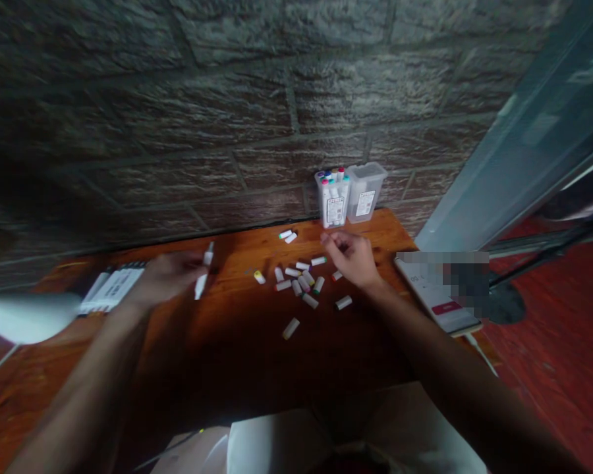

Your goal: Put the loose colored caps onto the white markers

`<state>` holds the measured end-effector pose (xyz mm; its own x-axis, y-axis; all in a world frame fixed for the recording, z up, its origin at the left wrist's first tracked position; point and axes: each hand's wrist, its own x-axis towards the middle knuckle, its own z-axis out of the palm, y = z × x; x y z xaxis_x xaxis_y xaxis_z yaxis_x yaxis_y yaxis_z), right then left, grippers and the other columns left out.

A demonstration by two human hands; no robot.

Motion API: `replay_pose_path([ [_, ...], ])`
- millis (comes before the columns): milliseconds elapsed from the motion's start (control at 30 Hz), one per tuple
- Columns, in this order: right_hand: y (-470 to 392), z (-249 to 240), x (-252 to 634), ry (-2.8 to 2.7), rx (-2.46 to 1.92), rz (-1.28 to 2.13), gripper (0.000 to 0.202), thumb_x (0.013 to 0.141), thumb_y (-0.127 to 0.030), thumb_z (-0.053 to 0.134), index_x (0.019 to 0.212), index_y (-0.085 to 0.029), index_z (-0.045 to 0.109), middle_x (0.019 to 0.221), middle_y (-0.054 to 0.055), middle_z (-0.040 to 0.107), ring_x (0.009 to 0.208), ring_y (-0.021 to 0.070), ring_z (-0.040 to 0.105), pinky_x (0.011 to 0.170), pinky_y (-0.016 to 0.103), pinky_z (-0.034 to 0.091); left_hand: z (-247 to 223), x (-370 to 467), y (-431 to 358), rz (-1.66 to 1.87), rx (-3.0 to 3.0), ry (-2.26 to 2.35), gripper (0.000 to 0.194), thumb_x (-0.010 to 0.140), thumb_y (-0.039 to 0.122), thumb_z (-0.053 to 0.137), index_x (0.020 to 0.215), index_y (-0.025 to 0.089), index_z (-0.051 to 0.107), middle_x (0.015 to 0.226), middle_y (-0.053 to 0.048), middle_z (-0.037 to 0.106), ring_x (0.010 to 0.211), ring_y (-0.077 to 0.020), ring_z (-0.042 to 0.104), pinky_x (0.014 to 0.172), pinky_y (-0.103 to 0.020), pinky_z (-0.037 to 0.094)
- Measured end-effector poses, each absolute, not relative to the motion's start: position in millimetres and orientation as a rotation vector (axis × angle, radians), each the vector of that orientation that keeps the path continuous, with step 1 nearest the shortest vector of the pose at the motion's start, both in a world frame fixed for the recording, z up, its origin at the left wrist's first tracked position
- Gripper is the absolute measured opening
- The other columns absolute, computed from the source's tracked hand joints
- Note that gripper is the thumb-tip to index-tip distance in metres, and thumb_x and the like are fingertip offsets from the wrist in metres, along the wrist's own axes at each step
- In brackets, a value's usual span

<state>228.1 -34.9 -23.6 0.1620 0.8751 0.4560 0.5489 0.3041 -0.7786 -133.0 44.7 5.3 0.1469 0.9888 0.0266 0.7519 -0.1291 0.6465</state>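
- White marker (pixel 202 271) pinched in the left hand (pixel 165 276), sticking upright past the closed fingertips.
- Right hand (pixel 353 258) hovers over scattered caps (pixel 301 280), fingers loosely curled; whether they hold one, can't tell.

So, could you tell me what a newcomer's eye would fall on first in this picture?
Probably the scatter of small marker caps on the wooden table, between the two hands. The left hand holds a white marker just left of them, while the right hand hovers at their far right edge. Behind, against the brick wall, stand two clear plastic tubs, one filled with markers.
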Motion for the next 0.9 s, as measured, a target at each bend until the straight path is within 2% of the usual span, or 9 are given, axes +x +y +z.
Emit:
replay_pose_path([
  [67, -35, -25, 230, -1.506, -1.378, 0.377, 0.042, 0.092, -0.048, 0.051, 0.061, -0.02, 0.053, 0.053, -0.004, 0.043, 0.049, 0.0096, 0.037, 0.051, 0.025, 0.029, 11, -104, 34, 0.665, 1.851, 1.472, 0.025, 0.079, 0.024, 0.071, 0.102, 0.014, 0.071, 0.087, -0.003, 0.076, 0.084, -0.0176, 0.069, 0.084, -0.03, 0.055],
  [100, -35, -25, 230, -1.498, -1.386, 0.37, 0.042, 0.092, -0.048, 0.052, 0.061, -0.02, 0.053, 0.052, -0.004, 0.042, 0.048, 0.0096, 0.037, 0.051, 0.025, 0.03, 12, -89, 28, 0.805, 1.631, 1.292, 0.029, 0.077, 0.023, 0.072, 0.104, 0.013, 0.07, 0.092, -0.005, 0.076, 0.084, -0.0165, 0.07, 0.084, -0.029, 0.055],
  [200, -36, -26, 231, -1.481, -1.401, 0.352, 0.04, 0.092, -0.047, 0.054, 0.063, -0.019, 0.058, 0.053, -0.004, 0.047, 0.048, 0.0099, 0.04, 0.051, 0.025, 0.032, 4, -52, 9, 1.006, 1.175, 0.898, 0.036, 0.065, 0.022, 0.082, 0.098, 0.013, 0.071, 0.092, -0.006, 0.075, 0.075, -0.0157, 0.071, 0.075, -0.027, 0.059],
  [267, -36, -28, 230, -1.486, -1.401, 0.372, 0.039, 0.091, -0.047, 0.054, 0.067, -0.018, 0.062, 0.055, -0.002, 0.053, 0.049, 0.0106, 0.044, 0.052, 0.025, 0.033, -7, -42, 1, 1.017, 1.04, 0.781, 0.036, 0.064, 0.021, 0.083, 0.098, 0.014, 0.072, 0.088, -0.005, 0.075, 0.072, -0.0148, 0.071, 0.074, -0.027, 0.059],
  [400, -35, -32, 227, -1.541, -1.406, 0.377, 0.038, 0.091, -0.048, 0.056, 0.07, -0.018, 0.067, 0.057, -0.001, 0.059, 0.049, 0.0113, 0.048, 0.051, 0.025, 0.034, -23, -49, -2, 0.973, 1.019, 0.75, 0.035, 0.067, 0.019, 0.081, 0.101, 0.013, 0.072, 0.091, -0.007, 0.076, 0.075, -0.0169, 0.073, 0.076, -0.029, 0.06],
  [600, -34, -33, 222, -1.63, -1.432, 0.352, 0.037, 0.091, -0.045, 0.056, 0.071, -0.017, 0.07, 0.06, 0.001, 0.063, 0.049, 0.0111, 0.05, 0.052, 0.024, 0.037, -22, -50, -1, 1.013, 0.987, 0.752, 0.032, 0.068, 0.016, 0.079, 0.099, 0.014, 0.072, 0.087, -0.004, 0.075, 0.071, -0.015, 0.072, 0.072, -0.026, 0.061],
  [767, -30, -33, 228, -1.791, -1.349, 0.397, 0.017, 0.087, -0.032, 0.065, 0.09, -0.02, 0.075, 0.086, 0.004, 0.074, 0.066, 0.0132, 0.063, 0.063, 0.024, 0.047, -25, -35, -12, 0.877, 0.944, 0.719, 0.033, 0.066, 0.017, 0.084, 0.097, 0.017, 0.076, 0.087, -0.005, 0.077, 0.07, -0.0169, 0.073, 0.07, -0.026, 0.061],
  [900, -29, -37, 238, -1.89, -1.423, 0.375, 0.016, 0.082, -0.031, 0.071, 0.093, -0.021, 0.077, 0.087, 0.004, 0.073, 0.064, 0.0137, 0.063, 0.064, 0.027, 0.048, -27, -31, -23, 0.778, 0.969, 0.636, 0.032, 0.069, 0.02, 0.084, 0.1, 0.017, 0.076, 0.092, -0.007, 0.078, 0.076, -0.0192, 0.074, 0.073, -0.03, 0.061],
])
